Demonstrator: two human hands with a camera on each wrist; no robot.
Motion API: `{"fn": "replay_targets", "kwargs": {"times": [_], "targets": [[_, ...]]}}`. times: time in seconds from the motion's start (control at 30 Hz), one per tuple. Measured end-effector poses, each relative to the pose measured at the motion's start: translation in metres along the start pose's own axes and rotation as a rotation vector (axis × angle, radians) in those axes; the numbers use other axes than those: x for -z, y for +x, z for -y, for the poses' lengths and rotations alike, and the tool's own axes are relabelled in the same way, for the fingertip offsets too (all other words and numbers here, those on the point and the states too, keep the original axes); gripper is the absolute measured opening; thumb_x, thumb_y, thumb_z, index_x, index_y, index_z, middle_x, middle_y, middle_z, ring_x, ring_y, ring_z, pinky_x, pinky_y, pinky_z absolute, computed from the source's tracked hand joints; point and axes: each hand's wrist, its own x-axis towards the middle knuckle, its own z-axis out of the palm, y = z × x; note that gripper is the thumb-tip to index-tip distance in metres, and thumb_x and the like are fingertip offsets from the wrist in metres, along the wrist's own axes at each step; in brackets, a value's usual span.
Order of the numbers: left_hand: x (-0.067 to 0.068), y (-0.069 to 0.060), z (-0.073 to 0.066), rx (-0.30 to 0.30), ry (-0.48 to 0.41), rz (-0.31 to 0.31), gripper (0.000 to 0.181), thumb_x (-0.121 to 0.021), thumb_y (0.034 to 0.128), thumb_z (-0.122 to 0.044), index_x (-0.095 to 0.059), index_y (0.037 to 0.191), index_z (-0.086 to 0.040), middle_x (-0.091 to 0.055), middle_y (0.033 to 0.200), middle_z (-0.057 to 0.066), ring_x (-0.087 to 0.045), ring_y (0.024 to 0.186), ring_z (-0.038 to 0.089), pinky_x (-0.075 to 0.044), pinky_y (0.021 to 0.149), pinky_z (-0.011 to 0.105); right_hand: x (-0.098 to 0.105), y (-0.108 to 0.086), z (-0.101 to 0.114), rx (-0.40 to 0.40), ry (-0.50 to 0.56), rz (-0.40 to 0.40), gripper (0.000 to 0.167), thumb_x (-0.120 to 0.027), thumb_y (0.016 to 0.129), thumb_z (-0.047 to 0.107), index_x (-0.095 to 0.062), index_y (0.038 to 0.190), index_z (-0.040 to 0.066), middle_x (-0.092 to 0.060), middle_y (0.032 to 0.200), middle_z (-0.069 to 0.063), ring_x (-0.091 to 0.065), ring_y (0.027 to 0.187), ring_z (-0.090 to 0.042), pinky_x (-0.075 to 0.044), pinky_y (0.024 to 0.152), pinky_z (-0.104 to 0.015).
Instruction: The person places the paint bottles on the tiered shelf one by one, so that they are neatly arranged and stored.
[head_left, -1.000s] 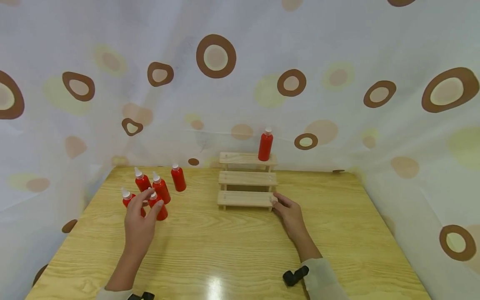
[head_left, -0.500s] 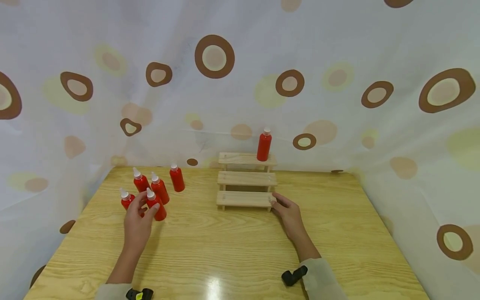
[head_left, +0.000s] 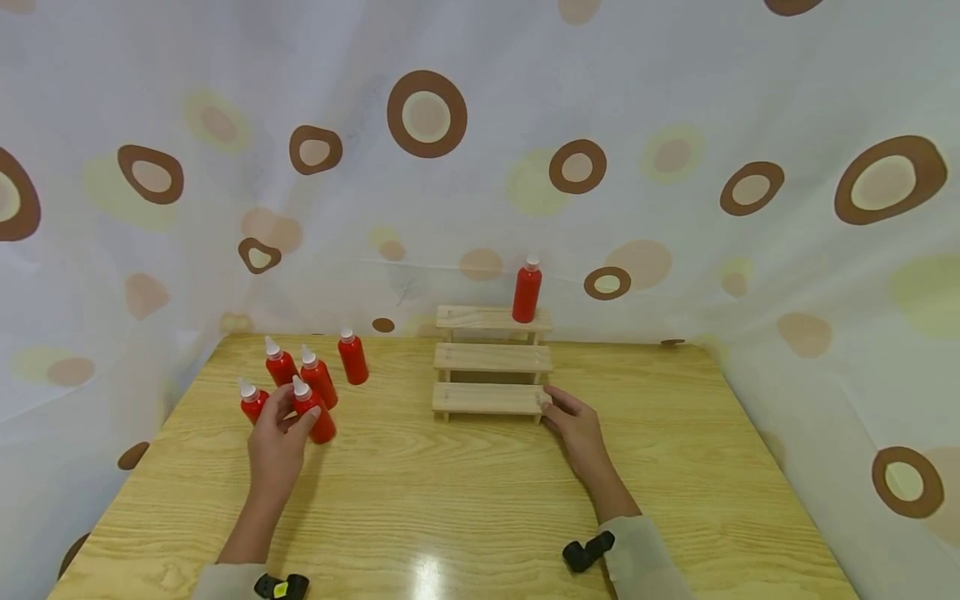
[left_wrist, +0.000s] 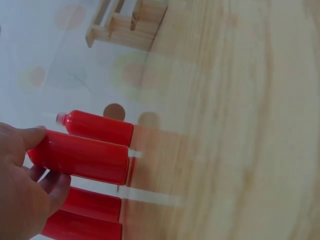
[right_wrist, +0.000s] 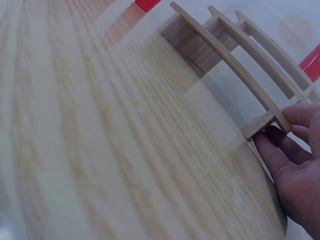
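My left hand [head_left: 276,442] grips a red squeeze bottle [head_left: 313,417] with a white pointed cap, thumb on one side and fingers on the other. The bottle leans slightly; I cannot tell if its base touches the table. In the left wrist view the held bottle [left_wrist: 85,157] shows its smooth red side, its cap covered by the hand. My right hand [head_left: 579,429] holds the right end of the lowest step of a three-tier wooden shelf [head_left: 491,358]. In the right wrist view the thumb is below the step's end [right_wrist: 285,122] and a finger lies against it.
Several more red bottles stand close around the left hand, among them a front-left bottle [head_left: 253,402] and a back bottle [head_left: 353,358]. Another red bottle [head_left: 527,292] stands on the top step's right end. A patterned curtain [head_left: 480,167] borders the wooden table [head_left: 450,483].
The left hand has closed its fingers round the front bottle, which has shifted and tilted very slightly. The right hand stays on the shelf's end. The head view has drifted a little.
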Motion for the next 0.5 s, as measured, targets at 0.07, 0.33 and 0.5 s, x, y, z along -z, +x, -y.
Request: {"fn": "replay_targets", "kwargs": {"times": [0.07,0.33,0.5], "targets": [[-0.002,-0.001,-0.005,0.0,-0.015,0.005,0.057,-0.067,0.0982,-0.023,-0.044,0.15,-0.013,-0.054,0.145,0.012,-0.053,0.13,0.027,-0.039,0.088,-0.001,0.0,0.0,0.0,0.002,-0.002,-0.002,0.047,-0.063,0.099,0.012,-0.053,0.144,0.001,-0.047,0.151,-0.018,-0.053,0.132,-0.025,-0.055,0.092,-0.021],[-0.019,-0.008,-0.033,-0.098,-0.036,0.059,0.055,-0.069,0.0965,-0.017,-0.048,0.147,-0.013,-0.058,0.141,0.012,-0.058,0.124,0.025,-0.043,0.093,0.005,0.0,-0.002,0.0,0.013,-0.02,-0.002,0.048,-0.063,0.099,0.012,-0.052,0.144,0.0,-0.046,0.151,-0.02,-0.055,0.13,-0.023,-0.055,0.092,-0.021],[-0.033,-0.004,-0.045,-0.159,-0.048,0.104,0.055,-0.07,0.0959,-0.018,-0.048,0.146,-0.013,-0.06,0.14,0.01,-0.06,0.122,0.025,-0.049,0.099,0.016,-0.001,-0.002,0.001,0.0,0.001,0.001,0.047,-0.063,0.099,0.011,-0.053,0.144,0.001,-0.044,0.154,-0.017,-0.05,0.136,-0.026,-0.055,0.093,-0.021]]}}
